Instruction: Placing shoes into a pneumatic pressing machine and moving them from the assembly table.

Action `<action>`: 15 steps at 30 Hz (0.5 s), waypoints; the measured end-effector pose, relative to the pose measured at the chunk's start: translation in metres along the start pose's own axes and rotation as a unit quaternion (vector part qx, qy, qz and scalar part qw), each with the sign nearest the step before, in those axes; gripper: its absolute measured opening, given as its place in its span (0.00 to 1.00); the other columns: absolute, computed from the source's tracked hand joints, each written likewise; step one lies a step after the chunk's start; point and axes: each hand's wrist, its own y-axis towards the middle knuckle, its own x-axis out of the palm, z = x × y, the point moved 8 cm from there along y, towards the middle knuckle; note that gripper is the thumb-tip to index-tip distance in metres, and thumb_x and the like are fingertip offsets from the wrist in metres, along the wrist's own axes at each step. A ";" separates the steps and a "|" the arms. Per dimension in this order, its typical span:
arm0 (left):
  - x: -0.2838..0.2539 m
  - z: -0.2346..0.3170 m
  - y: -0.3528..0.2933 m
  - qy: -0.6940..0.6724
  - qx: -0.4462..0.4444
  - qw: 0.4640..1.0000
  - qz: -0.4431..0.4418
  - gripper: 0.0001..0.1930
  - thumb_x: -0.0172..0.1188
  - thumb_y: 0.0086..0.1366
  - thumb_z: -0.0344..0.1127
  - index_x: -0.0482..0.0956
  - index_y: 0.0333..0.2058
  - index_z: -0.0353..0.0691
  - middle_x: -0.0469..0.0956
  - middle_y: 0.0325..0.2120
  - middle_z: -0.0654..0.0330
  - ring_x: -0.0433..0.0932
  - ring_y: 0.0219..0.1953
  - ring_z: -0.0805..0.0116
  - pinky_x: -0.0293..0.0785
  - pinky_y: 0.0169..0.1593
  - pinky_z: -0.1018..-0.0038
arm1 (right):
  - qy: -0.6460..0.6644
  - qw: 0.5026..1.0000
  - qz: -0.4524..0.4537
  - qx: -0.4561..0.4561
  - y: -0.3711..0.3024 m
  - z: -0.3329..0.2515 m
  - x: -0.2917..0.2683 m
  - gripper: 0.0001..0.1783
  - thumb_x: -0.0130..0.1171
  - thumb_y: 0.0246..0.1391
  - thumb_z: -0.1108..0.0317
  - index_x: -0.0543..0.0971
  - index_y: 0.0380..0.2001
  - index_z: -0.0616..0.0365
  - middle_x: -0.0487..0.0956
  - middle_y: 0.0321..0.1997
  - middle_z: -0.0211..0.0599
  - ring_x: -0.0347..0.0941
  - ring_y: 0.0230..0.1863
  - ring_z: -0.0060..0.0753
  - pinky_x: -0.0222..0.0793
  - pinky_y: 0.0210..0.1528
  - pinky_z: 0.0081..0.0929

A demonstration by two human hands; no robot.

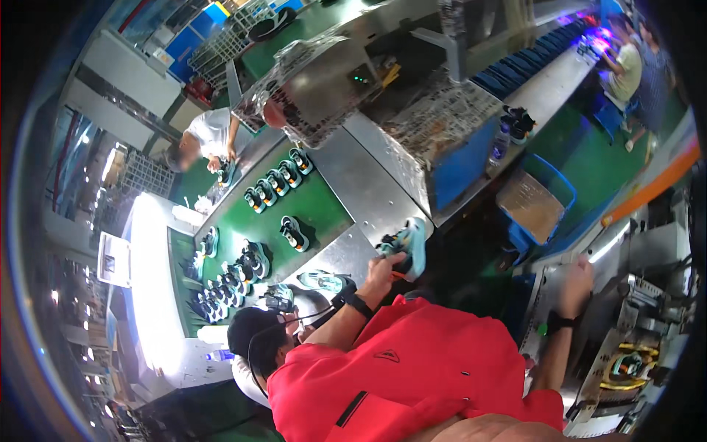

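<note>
My left hand (381, 274) is closed round a sneaker (414, 247) with a pale teal sole and a dark upper, tilted with its sole to the right. It is held just off the corner of the metal table. My right hand (577, 286), smeared by motion, is raised over the front of a machine (641, 295) at the right. Its fingers are too blurred to read. Below that hand, another teal sneaker (628, 365) sits inside a yellow-edged fixture of the machine.
A green-topped table (324, 202) carries rows of sneakers (278, 180). A person in a dark cap (254, 339) sits close at my left; another in white (213, 132) handles a shoe across the table. A blue chair (541, 202) stands beside a conveyor (545, 92).
</note>
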 end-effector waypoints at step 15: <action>-0.213 0.258 0.339 0.040 0.178 0.963 0.201 0.16 0.66 0.48 0.35 0.78 0.32 0.27 0.79 0.25 0.53 0.78 0.22 0.62 0.73 0.24 0.69 | -0.001 0.754 0.021 -0.656 0.291 -0.772 0.144 0.22 0.61 0.54 0.65 0.76 0.53 0.56 0.81 0.43 0.35 0.74 0.32 0.22 0.70 0.34 0.23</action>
